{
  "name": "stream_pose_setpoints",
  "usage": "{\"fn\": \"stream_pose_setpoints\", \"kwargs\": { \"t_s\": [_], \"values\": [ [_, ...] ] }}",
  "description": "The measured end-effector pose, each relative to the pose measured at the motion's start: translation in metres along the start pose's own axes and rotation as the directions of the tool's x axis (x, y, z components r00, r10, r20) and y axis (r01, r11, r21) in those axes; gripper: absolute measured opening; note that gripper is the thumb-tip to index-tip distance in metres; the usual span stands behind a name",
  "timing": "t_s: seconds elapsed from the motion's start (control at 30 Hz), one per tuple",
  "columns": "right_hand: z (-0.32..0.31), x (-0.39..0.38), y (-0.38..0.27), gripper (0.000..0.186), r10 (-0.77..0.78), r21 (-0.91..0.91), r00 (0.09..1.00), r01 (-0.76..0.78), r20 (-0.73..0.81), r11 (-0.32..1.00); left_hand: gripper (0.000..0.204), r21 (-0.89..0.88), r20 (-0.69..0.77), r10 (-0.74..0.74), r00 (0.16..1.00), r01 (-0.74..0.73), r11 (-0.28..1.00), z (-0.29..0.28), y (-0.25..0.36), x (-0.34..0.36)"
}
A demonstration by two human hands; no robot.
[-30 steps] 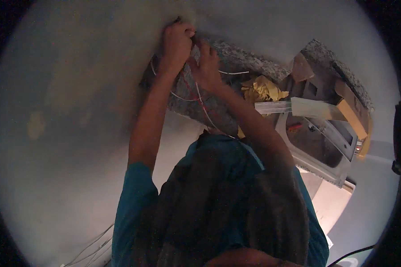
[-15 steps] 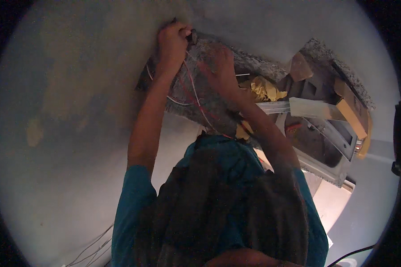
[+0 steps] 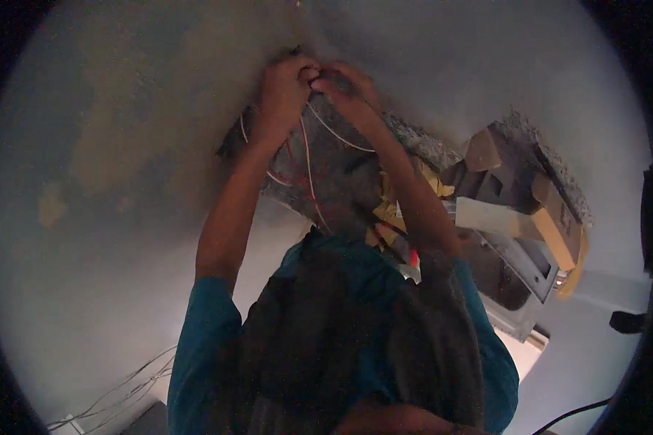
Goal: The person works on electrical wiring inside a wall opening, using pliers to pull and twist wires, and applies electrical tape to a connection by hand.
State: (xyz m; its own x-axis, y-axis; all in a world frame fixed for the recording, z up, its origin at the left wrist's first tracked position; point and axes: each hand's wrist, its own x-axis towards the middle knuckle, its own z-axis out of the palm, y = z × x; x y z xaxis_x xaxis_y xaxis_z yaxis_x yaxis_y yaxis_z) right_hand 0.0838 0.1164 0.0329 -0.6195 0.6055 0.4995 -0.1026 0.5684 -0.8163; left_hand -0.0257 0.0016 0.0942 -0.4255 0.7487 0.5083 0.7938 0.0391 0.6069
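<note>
My left hand [image 3: 284, 90] is raised to the wall, its fingers closed around something small and dark that they mostly hide. Close against it, my right hand [image 3: 352, 94] has its fingers bent in a pinch, and the fingertips of both hands nearly touch. Whatever sits between them is too dim and covered to name. Below the hands, a white wire [image 3: 337, 134] curves to the right, and another pale wire [image 3: 307, 156] hangs down. Thin red wires [image 3: 292, 156] lie beside it over a rough grey surface [image 3: 334, 174].
To the right are crumpled yellow paper [image 3: 432, 180], an open cardboard box [image 3: 555, 232] and a long pale box [image 3: 497, 216] on a cluttered rough-edged ledge. Loose cables [image 3: 134, 384] run along the lower left. A patchy painted wall [image 3: 101, 145] fills the left.
My right hand has moved up and left from the rough surface to meet my left hand, its fingers now bent inward. The ledge and its clutter appear lower and slightly left in view.
</note>
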Motion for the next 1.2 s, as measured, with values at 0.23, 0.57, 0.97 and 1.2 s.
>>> {"fn": "stream_pose_setpoints", "kwargs": {
  "t_s": [0.23, 0.57, 0.97, 1.2],
  "values": [
    [-0.002, 0.001, 0.007, 0.032, -0.050, 0.163, 0.998, 0.045, 0.027, 0.986, 0.017, 0.095, -0.008, -0.074, 0.997, 0.075, 0.993, 0.003, 0.003, -0.005],
    [-0.038, 0.036, 0.003, 0.044, -0.520, -0.297, 0.826, 0.564, 0.218, 0.770, 0.021, 0.111, -0.007, 0.002, 1.000, -0.001, 0.994, -0.001, -0.006, -0.005],
    [-0.059, 0.054, -0.060, 0.026, -0.168, -0.046, 0.853, 0.218, 0.493, 0.975, 0.036, 0.073, -0.057, -0.134, 0.989, 0.138, 0.988, 0.000, 0.003, -0.001],
    [-0.065, 0.034, -0.091, 0.026, 0.017, -0.138, 0.761, 0.096, 0.649, 0.986, 0.042, 0.119, -0.040, -0.123, 0.992, 0.127, 0.985, 0.011, -0.011, -0.004]
  ]
}}
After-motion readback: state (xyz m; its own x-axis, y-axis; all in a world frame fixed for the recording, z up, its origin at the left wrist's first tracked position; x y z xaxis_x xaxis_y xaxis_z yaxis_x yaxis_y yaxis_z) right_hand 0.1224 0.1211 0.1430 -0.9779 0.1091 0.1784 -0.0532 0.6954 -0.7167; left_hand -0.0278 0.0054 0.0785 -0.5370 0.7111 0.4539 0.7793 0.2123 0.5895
